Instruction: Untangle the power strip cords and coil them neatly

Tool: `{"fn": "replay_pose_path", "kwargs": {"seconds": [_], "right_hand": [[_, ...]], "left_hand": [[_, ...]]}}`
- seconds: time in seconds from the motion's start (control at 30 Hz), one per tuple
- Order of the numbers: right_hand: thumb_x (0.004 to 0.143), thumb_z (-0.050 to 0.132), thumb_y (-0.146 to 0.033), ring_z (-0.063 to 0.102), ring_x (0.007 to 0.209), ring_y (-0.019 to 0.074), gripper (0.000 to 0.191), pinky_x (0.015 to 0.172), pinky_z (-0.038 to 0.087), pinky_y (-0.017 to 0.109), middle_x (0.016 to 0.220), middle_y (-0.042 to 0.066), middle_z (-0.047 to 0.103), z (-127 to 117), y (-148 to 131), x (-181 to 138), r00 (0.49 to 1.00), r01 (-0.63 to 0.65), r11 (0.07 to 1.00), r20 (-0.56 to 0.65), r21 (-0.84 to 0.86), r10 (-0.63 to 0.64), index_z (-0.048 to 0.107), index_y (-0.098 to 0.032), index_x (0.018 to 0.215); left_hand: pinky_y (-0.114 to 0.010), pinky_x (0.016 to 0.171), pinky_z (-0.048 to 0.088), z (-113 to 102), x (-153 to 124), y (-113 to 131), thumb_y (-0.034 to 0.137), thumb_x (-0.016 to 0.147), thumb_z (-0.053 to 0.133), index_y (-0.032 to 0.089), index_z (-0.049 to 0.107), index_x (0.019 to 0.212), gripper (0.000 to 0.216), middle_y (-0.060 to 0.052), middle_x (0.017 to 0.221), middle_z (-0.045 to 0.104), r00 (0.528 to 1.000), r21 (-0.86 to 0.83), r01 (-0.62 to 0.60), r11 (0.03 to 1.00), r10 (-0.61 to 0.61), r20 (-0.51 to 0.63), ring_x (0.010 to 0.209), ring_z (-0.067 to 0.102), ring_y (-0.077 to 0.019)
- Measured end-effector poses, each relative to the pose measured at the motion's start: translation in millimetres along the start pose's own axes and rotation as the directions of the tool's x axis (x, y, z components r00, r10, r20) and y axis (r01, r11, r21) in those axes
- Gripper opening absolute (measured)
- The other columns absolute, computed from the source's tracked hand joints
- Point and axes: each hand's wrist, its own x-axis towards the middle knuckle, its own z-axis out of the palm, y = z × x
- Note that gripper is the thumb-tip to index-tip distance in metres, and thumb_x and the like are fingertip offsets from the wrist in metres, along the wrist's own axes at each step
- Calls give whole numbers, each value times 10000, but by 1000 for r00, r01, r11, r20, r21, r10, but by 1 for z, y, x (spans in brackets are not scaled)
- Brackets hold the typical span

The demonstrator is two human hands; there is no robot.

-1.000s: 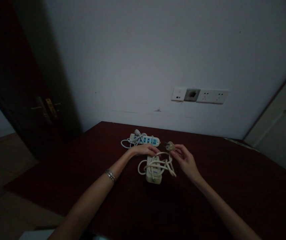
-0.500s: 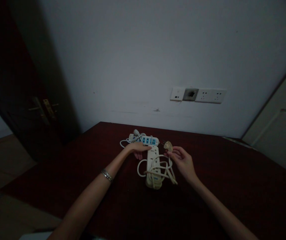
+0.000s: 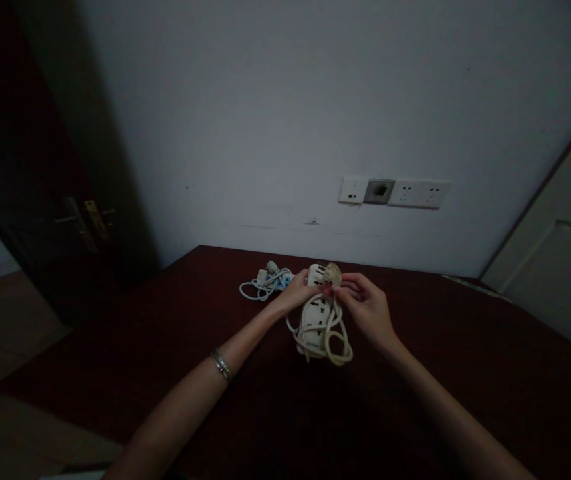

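My left hand (image 3: 298, 291) grips the far end of a cream power strip (image 3: 314, 319) and tilts that end up off the dark red table (image 3: 415, 373). The strip's cream cord (image 3: 336, 340) hangs in loose loops around its body. My right hand (image 3: 365, 307) pinches the cord's plug (image 3: 332, 273) at the top end of the strip, its fingers closed on it. Both hands meet over the strip's upper end.
A second white power strip with blue sockets and its coiled cord (image 3: 268, 281) lies behind my left hand. Wall sockets (image 3: 395, 192) sit on the white wall above the table. A dark door (image 3: 40, 200) stands at the left, a pale door (image 3: 560, 260) at the right.
The cream strip lay flat on the table; now my left hand has taken its far end and lifted it. My right hand brought the plug in to the strip's top end.
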Motion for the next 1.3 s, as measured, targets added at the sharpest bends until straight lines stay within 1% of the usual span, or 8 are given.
{"fn": "replay_pose_path", "kwargs": {"seconds": [0.17, 0.3, 0.43, 0.8, 0.87, 1.03, 1.17, 1.3], "right_hand": [[690, 692, -272, 655, 713, 141, 199, 659, 545, 263, 771, 28, 672, 14, -36, 23, 985, 136, 991, -108, 15, -133, 574, -175, 817], [701, 685, -272, 663, 654, 145, 201, 634, 560, 279, 771, 33, 677, 25, -62, 33, 969, 198, 980, -156, 34, -190, 559, -167, 818], [679, 707, -274, 663, 619, 151, 222, 616, 564, 294, 744, 32, 681, 19, -75, 38, 955, 205, 977, -231, 58, -186, 567, -160, 809], [668, 715, -205, 663, 676, 155, 159, 680, 565, 334, 757, 37, 674, -21, -90, 54, 869, 233, 961, -476, 149, -137, 586, -149, 742], [673, 707, -202, 664, 672, 156, 148, 683, 560, 334, 758, 42, 676, -23, -89, 55, 875, 215, 965, -469, 151, -121, 595, -144, 750], [673, 703, -240, 663, 688, 165, 161, 701, 547, 363, 722, 31, 672, -25, -79, 59, 899, 175, 975, -425, 140, -101, 590, -152, 746], [646, 722, -261, 665, 705, 183, 200, 695, 544, 369, 723, 22, 668, -28, -74, 61, 916, 88, 975, -402, 203, 1, 567, -170, 734], [643, 725, -263, 667, 754, 191, 212, 721, 543, 361, 749, 23, 666, -28, -64, 61, 930, 14, 963, -358, 270, 87, 554, -181, 737]], "left_hand": [[-289, 786, 435, -1, -1, 22, 268, 675, 643, 130, 538, 998, 367, -73, 1000, 615, 974, 278, -97, 956, 149, -173, 883, 566, -189], [-308, 775, 426, 3, -5, 20, 273, 729, 561, 155, 508, 1036, 333, -62, 972, 604, 977, 443, -133, 887, 191, -90, 874, 554, -199], [-317, 750, 425, 7, -9, 19, 357, 758, 537, 156, 485, 1030, 342, -73, 947, 591, 975, 481, -168, 861, 217, -47, 849, 548, -209], [-320, 726, 421, 18, -24, 46, 410, 786, 533, 168, 443, 1105, 410, -79, 901, 603, 954, 459, -261, 849, 300, -13, 791, 551, -194], [-314, 722, 425, 18, -23, 42, 412, 777, 553, 167, 457, 1084, 404, -64, 892, 596, 957, 395, -278, 876, 290, 32, 788, 544, -184], [-287, 727, 436, 20, -17, 34, 373, 733, 615, 137, 514, 953, 338, -52, 896, 573, 957, 35, -260, 965, 252, 142, 795, 526, -151], [-273, 696, 447, 21, -16, 33, 320, 661, 678, 125, 555, 926, 351, -53, 853, 578, 964, -214, -128, 968, 172, 205, 737, 535, -132], [-308, 659, 464, 21, -13, 29, 363, 604, 716, 127, 556, 988, 479, -54, 821, 590, 977, -328, 24, 944, 48, 209, 697, 552, -152]]}}
